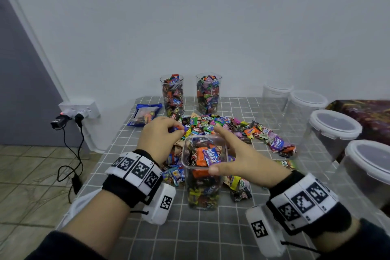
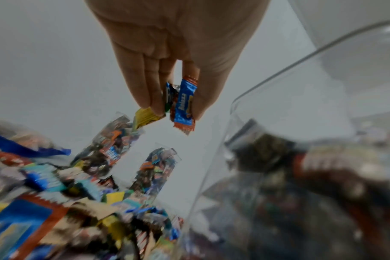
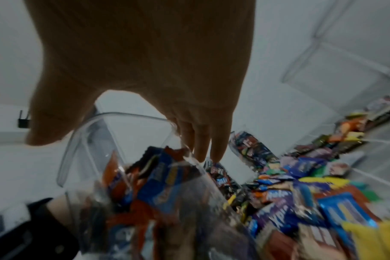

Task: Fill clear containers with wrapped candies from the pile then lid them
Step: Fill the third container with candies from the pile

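A clear square container (image 1: 203, 188), packed nearly to the rim with wrapped candies, stands on the grey checked table (image 1: 190, 234) in front of me. My right hand (image 1: 219, 150) holds it at the top, thumb on the near rim and fingers (image 3: 203, 144) down the far side. My left hand (image 1: 179, 132) hovers just left of the rim and pinches a few candies (image 2: 183, 103), one blue and orange, one yellow. The candy pile (image 1: 232, 129) spreads behind and around the container.
Two clear containers (image 1: 173, 95) (image 1: 208, 93) full of candies stand unlidded at the back. Several empty lidded tubs (image 1: 335, 124) line the right side. A blue candy bag (image 1: 145, 114) lies back left. A wall socket with cables (image 1: 78, 110) is beyond the table's left edge.
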`<state>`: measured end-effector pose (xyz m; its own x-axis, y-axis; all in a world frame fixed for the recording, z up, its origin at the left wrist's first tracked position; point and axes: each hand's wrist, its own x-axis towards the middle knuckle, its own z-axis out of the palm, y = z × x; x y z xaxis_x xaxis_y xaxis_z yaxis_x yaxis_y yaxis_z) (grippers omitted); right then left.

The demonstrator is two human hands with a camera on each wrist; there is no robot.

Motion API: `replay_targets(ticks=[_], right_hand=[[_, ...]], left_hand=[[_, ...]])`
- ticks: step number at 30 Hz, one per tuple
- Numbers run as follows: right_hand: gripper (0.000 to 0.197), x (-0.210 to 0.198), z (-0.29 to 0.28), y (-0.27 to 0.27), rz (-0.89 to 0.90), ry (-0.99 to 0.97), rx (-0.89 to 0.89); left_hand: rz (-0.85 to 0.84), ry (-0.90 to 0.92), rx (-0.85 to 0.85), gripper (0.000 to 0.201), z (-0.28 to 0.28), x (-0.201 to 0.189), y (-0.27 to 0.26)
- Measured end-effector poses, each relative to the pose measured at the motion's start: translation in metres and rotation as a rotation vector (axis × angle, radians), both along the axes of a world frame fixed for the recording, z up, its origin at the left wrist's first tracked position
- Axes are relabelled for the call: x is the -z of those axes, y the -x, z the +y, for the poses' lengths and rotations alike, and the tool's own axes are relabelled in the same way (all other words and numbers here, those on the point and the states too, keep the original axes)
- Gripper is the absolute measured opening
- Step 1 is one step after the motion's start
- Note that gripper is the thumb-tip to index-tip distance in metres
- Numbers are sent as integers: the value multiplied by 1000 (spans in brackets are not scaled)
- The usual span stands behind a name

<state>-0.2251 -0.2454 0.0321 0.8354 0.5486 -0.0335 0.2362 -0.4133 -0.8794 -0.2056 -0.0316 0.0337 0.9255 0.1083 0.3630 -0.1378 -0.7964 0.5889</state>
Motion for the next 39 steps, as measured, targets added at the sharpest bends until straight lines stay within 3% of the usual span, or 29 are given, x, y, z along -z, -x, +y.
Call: replay_targets(ticks=[3,7,11,14,19,24,28,32,39], right_hand=[[116,9,0,-3,140,-94,-13],[89,12,2,-4,167,-176,0],[83,13,2,-5,168,-198,4],[85,14,2,-4,156,-204,3],[89,14,2,-4,131,-206,9],[77,12,2,-1,130,-242,-9],[82,15,1,-3,103,-198,14],[85,15,1,-3,102,-187,7],[74,15,1,-2,121,-267,-23]], left_hand=[[-52,42,41,7,-4,-15,7],[-125,89,123,5,-12,-33,20],[-120,91,259,7,-23,-45,34],[-4,-33,350,6,-29,-48,39],[135,-296,352,9,-32,-49,44],[185,-347,394,13,-28,-55,50],[225,-362,369,38,-25,-63,53],[147,-371,301,14,-31,-65,50],[212,-627,421,28,-51,-50,45]])
